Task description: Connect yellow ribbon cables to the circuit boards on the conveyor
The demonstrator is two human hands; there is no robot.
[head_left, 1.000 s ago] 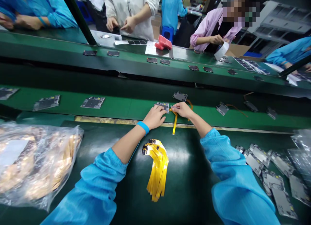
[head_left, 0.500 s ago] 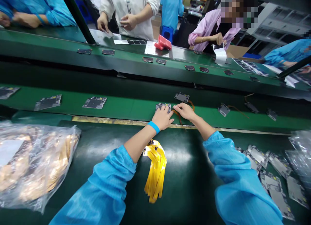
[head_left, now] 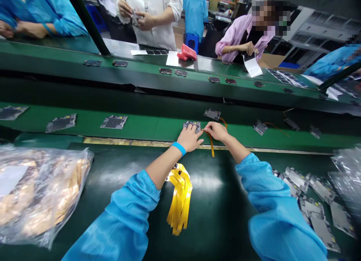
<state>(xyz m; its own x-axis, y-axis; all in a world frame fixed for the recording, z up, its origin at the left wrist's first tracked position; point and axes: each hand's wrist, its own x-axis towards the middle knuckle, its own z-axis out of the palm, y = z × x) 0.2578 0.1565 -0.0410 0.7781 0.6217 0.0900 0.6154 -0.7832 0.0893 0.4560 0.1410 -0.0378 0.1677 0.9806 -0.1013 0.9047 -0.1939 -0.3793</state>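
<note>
My left hand (head_left: 189, 138), with a blue band at the wrist, lies with its fingers spread on a circuit board (head_left: 194, 125) on the green belt (head_left: 158, 131). Beside it, my right hand (head_left: 216, 131) pinches one end of an orange flex cable (head_left: 212, 146) at the board's right edge. The cable's free end hangs over the belt's front edge. How the cable meets the board is hidden by my fingers. Another board (head_left: 212, 114) with an orange cable lies just behind my right hand. A bundle of yellow flex cables (head_left: 179, 201) rests on the bench nearer to me.
A plastic bag (head_left: 42, 193) of cables lies at left; piled boards (head_left: 318, 208) and clear plastic (head_left: 349, 178) are at right. More boards (head_left: 114, 122) sit along the belt. Across a raised rear line (head_left: 135, 75), several people work near a red object (head_left: 187, 52).
The boards at left on the belt have shifted right. The orange cable by my right hand now hangs straighter. Across the line, the person in white has raised both hands.
</note>
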